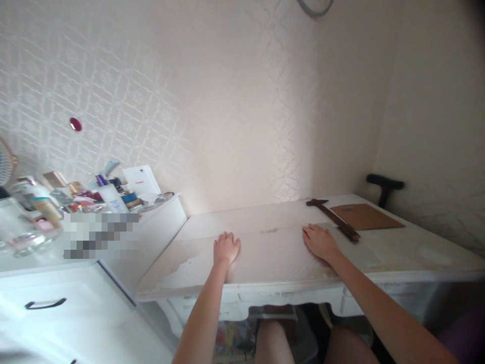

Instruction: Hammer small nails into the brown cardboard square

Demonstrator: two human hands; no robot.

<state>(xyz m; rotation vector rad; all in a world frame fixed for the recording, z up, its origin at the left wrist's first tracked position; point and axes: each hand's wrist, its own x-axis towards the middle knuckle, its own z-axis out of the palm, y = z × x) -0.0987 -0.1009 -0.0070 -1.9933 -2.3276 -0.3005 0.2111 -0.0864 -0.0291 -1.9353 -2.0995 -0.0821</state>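
My left hand (226,249) rests palm down on the white table (265,263), left of its middle, with the fingers stretched forward. Further right, my right hand (320,241) also lies flat on the tabletop, fingers out and holding nothing. Just beyond the right hand is a hammer (337,220) with a dark head and a brown wooden handle, lying slantwise. A thin brown board (367,216), which looks like a clipboard, lies flat to the right of the hammer.
On the left, a white drawer cabinet (147,242) carries several bottles and jars (111,197) and a white box (141,180). A black T-shaped handle (385,186) stands behind the table's right end. The patterned wall (246,101) borders the back edge.
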